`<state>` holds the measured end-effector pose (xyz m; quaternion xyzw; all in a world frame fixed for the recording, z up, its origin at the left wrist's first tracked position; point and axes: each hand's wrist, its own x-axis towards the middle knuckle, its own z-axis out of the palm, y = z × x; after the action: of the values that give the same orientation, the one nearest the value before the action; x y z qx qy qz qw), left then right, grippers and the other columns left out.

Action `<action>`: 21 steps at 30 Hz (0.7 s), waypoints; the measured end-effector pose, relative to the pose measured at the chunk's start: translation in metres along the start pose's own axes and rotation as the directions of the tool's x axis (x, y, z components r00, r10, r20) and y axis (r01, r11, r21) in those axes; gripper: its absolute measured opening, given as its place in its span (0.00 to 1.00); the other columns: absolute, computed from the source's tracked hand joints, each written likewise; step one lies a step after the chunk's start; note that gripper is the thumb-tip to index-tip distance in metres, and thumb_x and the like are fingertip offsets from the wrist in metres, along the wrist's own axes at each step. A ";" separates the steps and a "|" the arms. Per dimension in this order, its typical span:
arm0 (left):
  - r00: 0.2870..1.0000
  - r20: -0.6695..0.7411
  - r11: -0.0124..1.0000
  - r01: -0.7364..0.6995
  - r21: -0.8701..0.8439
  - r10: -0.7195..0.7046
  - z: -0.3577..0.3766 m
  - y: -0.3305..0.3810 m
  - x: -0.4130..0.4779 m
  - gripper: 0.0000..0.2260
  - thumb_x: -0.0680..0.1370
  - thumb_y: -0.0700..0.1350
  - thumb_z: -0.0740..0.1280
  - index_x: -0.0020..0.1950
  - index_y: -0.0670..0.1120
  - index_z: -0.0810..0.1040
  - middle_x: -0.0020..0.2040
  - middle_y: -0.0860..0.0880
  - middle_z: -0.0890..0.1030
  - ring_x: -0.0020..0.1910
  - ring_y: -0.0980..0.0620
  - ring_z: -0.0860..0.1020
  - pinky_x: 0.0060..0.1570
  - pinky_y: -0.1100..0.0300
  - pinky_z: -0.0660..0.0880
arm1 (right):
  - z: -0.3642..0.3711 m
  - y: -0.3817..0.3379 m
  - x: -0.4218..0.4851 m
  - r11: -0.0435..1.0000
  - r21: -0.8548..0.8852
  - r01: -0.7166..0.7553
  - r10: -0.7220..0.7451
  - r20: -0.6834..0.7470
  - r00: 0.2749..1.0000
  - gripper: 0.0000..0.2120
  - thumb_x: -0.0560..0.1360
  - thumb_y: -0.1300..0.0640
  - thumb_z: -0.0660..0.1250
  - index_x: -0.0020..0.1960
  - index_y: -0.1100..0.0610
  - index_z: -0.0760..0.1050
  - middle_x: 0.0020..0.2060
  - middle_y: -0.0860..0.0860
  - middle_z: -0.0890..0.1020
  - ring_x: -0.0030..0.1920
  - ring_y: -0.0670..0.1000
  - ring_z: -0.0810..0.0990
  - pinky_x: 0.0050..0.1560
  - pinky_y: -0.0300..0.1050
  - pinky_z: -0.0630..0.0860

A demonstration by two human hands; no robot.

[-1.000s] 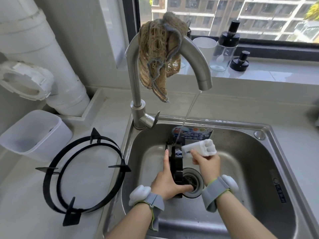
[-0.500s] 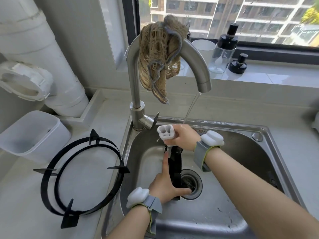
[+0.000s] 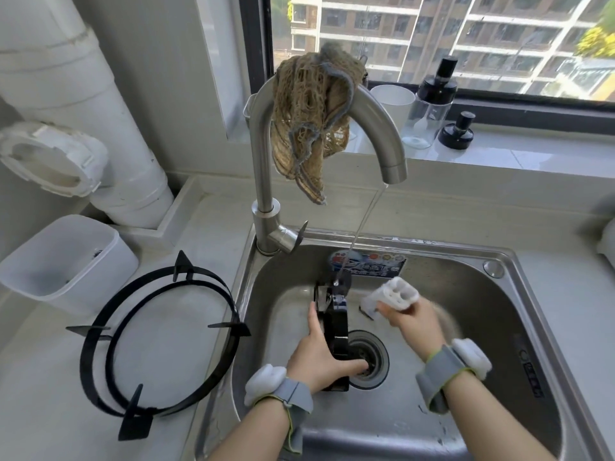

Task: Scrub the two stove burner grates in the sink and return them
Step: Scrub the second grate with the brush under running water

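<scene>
One grate (image 3: 337, 322) is standing on edge in the sink (image 3: 482, 311), water from the tap (image 3: 376, 114) running onto its top. The left hand (image 3: 319, 357) is gripping it; the right hand (image 3: 416, 322), blurred, is clutching a white brush (image 3: 392, 294) just beside. The other grate (image 3: 159, 331) is lying on the counter (image 3: 213, 227).

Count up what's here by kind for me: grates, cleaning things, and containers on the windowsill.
Black burner grates: 2 (counter grate, sink grate)
White scrubber, in the right hand: 1
Net cloth over the tap: 1
Windowsill containers: 3 (white cup, clear bottle, small black bottle)
Total: 7
</scene>
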<state>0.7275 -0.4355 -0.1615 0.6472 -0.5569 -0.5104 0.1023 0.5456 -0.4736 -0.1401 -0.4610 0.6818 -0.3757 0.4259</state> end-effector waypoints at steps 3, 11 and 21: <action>0.999 0.022 0.998 0.027 -0.052 -0.026 -0.008 -0.005 -0.004 0.58 0.61 0.65 0.74 0.75 0.54 0.35 0.50 0.54 0.75 0.49 0.55 0.76 0.45 0.64 0.71 | 0.001 0.024 -0.008 0.952 0.287 -0.104 0.145 -0.124 0.982 0.05 0.70 0.66 0.71 0.40 0.59 0.76 0.30 0.50 0.77 0.31 0.49 0.74 0.28 0.35 0.74; 0.928 0.190 0.662 0.363 -0.656 -0.320 -0.054 0.046 0.047 0.32 0.74 0.69 0.56 0.67 0.47 0.68 0.63 0.39 0.72 0.52 0.44 0.76 0.52 0.50 0.74 | -0.003 0.013 -0.006 0.797 0.586 -0.148 0.261 -0.113 0.959 0.05 0.73 0.66 0.67 0.41 0.58 0.75 0.33 0.54 0.77 0.23 0.42 0.76 0.27 0.35 0.77; 0.934 0.197 0.721 0.356 -0.594 -0.298 -0.045 0.062 0.064 0.36 0.74 0.67 0.59 0.70 0.41 0.68 0.56 0.41 0.81 0.35 0.50 0.80 0.33 0.64 0.77 | 0.000 0.001 -0.015 0.754 0.637 -0.160 0.204 0.003 0.979 0.03 0.73 0.67 0.65 0.43 0.61 0.75 0.29 0.52 0.79 0.26 0.46 0.76 0.28 0.37 0.77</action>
<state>0.7152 -0.5301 -0.1327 0.6422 -0.2385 -0.7024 0.1932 0.5481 -0.4588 -0.1378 -0.2093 0.5707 -0.5551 0.5677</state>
